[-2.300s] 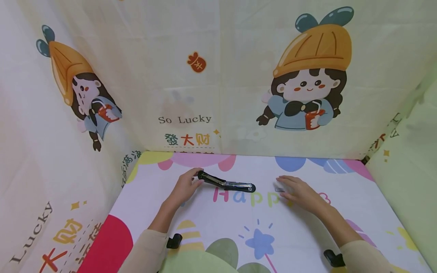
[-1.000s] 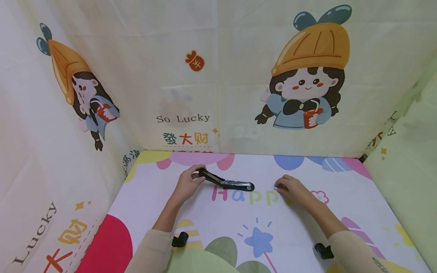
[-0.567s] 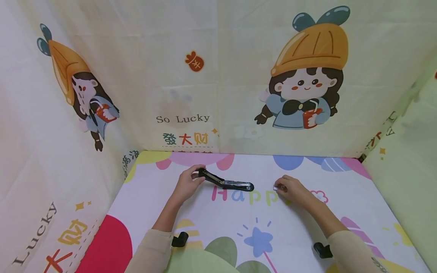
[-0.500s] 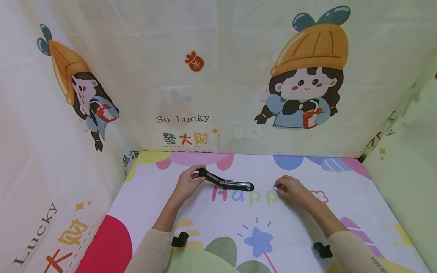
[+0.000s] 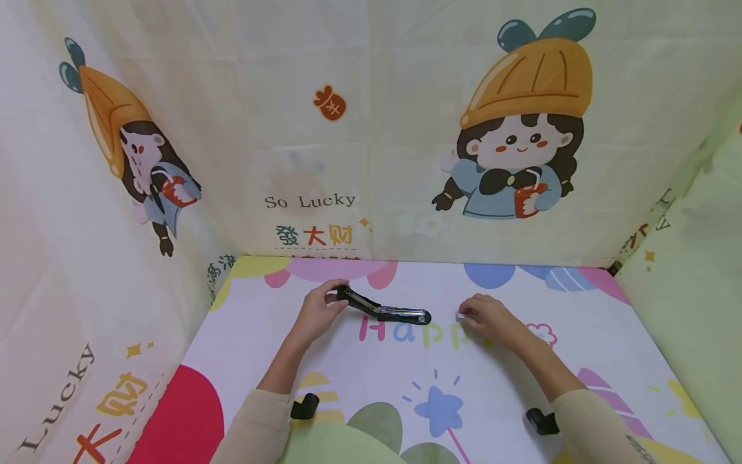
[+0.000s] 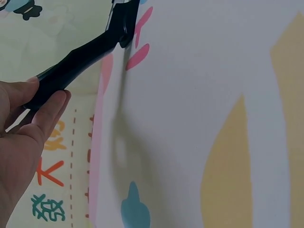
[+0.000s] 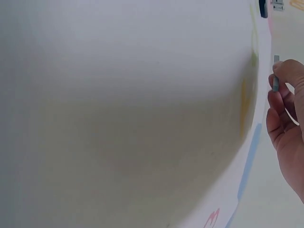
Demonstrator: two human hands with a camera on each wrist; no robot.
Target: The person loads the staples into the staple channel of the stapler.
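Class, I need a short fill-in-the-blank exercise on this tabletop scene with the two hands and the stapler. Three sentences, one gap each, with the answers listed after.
1. The left hand holds the raised arm of the black ______, which lies open on the printed table cover.
2. The small strip of staples is pinched in the ______ hand.
3. The colourful letters printed just in front of the stapler begin the word "______".

Missing words: stapler; right; Happy
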